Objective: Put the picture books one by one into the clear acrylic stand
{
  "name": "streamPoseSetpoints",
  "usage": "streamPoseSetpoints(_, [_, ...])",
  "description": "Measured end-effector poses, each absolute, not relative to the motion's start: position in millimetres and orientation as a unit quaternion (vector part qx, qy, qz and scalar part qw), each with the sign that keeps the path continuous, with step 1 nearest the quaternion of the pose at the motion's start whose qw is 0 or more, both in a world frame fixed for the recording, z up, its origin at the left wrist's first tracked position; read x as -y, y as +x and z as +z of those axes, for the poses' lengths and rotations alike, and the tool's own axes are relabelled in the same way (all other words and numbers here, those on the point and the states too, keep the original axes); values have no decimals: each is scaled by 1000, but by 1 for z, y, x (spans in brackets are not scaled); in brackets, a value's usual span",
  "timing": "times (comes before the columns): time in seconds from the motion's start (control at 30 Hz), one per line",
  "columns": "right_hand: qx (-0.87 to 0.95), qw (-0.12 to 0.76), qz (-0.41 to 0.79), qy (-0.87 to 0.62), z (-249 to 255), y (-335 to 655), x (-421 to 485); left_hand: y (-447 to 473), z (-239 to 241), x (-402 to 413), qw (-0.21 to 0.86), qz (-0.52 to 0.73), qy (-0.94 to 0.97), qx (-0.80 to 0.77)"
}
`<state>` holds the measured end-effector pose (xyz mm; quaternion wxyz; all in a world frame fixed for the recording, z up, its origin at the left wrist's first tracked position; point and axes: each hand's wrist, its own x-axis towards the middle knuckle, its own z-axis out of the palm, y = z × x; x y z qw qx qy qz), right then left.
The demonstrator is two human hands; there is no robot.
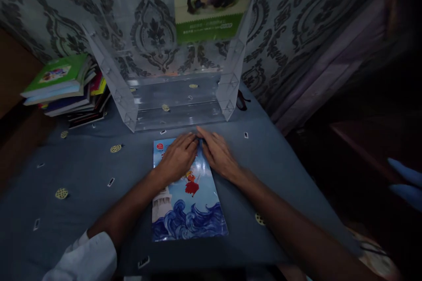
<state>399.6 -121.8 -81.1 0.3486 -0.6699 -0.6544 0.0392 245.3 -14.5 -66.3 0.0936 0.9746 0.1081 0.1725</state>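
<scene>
A thin picture book (191, 215) lies closed on the cloth-covered table, its glossy cover showing blue waves, a small red-clad figure and a white building. My left hand (178, 156) rests on the upper part of the cover, its fingers close together and stretched toward the top right corner. At that corner my right hand (219, 153) touches the book's right edge, fingers extended and the tips almost meeting those of my left hand. Both hands cover part of the title.
Behind the book stands a clear acrylic stand (178, 114), with a green-banded book (207, 28) upright on its upper part. A stack of books (62, 79) sits at the left. Dark glasses (242, 101) lie beside the stand's right side. The table's right edge (310, 180) slopes away.
</scene>
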Motion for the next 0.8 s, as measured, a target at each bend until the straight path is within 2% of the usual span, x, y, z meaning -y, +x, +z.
streamPoseSetpoints(0.8, [677,299,-15,-672,-86,400,115,237,-67,15,62,154,978,-125])
